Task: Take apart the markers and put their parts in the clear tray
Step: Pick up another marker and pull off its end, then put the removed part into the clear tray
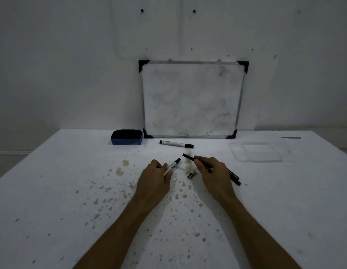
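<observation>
1. A white-barrelled marker body (173,165) with a dark tip is gripped in the left hand (155,178), whose fingers are closed around the barrel's lower end; the tip is pointed up and to the right, above the table.
2. A thin black rod-shaped part (188,156) is pinched between the thumb and fingertips of the right hand (213,174), its free end aimed towards the marker's tip, the two being near but apart.
3. A small dark cap-like piece (190,175) is seen lying on the table between the two hands.
4. Two black pens or marker parts (234,176) are partly hidden behind the right hand, resting on the table.
5. A complete capped marker (176,144) is laid flat farther back, just before the whiteboard.
6. The clear tray (255,152) is set well to the right of the hands, with nothing visible inside.
7. A small whiteboard (192,100) is leaned against the wall, and a blue eraser (127,137) is placed just to its left.
8. The white table (71,191) is speckled with stains.
</observation>
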{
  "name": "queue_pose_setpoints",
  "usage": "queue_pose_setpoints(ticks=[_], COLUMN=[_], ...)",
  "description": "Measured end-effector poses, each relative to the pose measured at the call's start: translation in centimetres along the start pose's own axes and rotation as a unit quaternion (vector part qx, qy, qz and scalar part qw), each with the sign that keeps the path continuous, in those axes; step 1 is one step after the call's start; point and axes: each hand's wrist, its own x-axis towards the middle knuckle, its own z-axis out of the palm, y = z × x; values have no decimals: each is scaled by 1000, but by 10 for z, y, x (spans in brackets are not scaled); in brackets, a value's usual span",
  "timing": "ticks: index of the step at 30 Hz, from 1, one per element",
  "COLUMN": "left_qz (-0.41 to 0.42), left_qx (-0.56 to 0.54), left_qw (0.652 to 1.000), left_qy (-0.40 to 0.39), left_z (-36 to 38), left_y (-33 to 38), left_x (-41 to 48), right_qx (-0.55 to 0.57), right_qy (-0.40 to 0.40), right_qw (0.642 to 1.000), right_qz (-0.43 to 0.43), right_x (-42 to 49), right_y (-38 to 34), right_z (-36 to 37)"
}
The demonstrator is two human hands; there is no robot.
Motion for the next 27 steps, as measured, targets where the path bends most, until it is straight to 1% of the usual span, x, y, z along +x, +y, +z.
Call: queue_pose_setpoints(ticks=[2, 4, 6, 8, 10, 13, 16, 18, 21, 24, 27], left_qz=[-2, -5, 11, 57, 102, 117, 77, 48, 51, 52, 55], left_qx=[30, 56, 35, -8, -46, -85, -105, -102, -71, -65, -58], left_qw=[1000, 998, 998, 995, 991, 989, 991, 993, 996, 996, 996], left_qy=[-1, 20, 59, 82, 68, 24, -10, -24, -30, -44, -35], left_z=[-2, -4, -7, -6, -3, 9, 32, 46, 58, 61, 64], left_y=[2, 6, 15, 34, 62, 112, 151, 158, 160, 159, 158], left_x=[-3, -7, -8, -4, 5, 16, 11, 2, 0, 2, 1], right_qx=[19, 34, 46, 48, 32, -12, -53, -76, -142, -224, -292], right_qy=[-9, -16, 6, 36, 67, 101, 127, 136, 152, 131, 44], right_qw=[1000, 999, 999, 998, 997, 994, 990, 987, 978, 965, 953], right_qz=[13, 20, 23, 28, 30, 36, 42, 43, 26, 21, 60], right_x=[-7, -15, -24, -31, -34, -32, -24, -14, 15, 56, 92], right_y=[-7, -15, -18, -17, -12, 0, 14, 18, 28, 37, 39], right_z=[-6, -17, -34, -57, -84, -122, -152, -162, -178, -188, -188])
